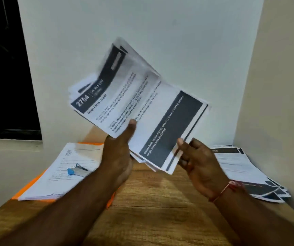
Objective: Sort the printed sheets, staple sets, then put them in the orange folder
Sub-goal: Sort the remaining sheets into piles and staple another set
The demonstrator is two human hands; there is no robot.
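At frame centre my left hand (119, 153) grips the fanned printed sheets (139, 103), thumb on top, my right hand (199, 160) pinching their lower corner, likely to sort; the orange folder (18, 196) lies lower left.

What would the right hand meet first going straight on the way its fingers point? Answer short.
The held sheets: the right hand points up-left at their lower corner, which its thumb and fingers seem to pinch. Beyond that lies the left hand, though depth is unclear.

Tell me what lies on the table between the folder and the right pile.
Only bare table, in the head view; the left hand and right hand hold sheets above it.
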